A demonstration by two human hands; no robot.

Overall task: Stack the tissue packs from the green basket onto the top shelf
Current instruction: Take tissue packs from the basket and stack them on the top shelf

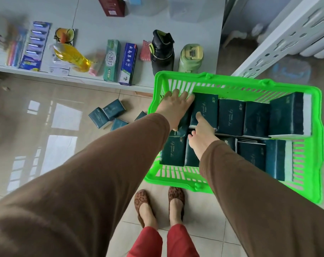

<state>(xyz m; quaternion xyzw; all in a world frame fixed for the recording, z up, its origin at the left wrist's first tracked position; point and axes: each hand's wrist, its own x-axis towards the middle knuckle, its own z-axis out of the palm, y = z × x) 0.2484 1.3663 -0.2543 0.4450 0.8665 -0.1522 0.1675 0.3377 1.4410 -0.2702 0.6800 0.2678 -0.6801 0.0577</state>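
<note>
the tissue packs (231, 115) sit in the green basket (250, 84) on the floor, dark teal wrappers packed in two rows, some flat, some on edge. i see both hands down inside the basket's left end. the left hand (176, 104) lies spread with its fingers flat against the upper-left corner pack (206, 106), reaching over that pack's far edge and left side; it is not closed round anything that i can make out. the right hand (202, 134) comes in just below it, thumb pressed on the face of the same pack, the other fingers tucked down beside it where i cannot tell whether they grip. more packs lie directly beneath and to the right of both hands.

left of the hands, outside the basket, a few loose packs (109, 114) lie on the tiled floor. beyond the fingertips runs a low white shelf (94, 25) with two toothpaste boxes (120, 62), a yellow bottle (72, 56), a black flask (162, 51) and a green flask (190, 57). nearer me are brown sleeves and patterned shoes (159, 203).
</note>
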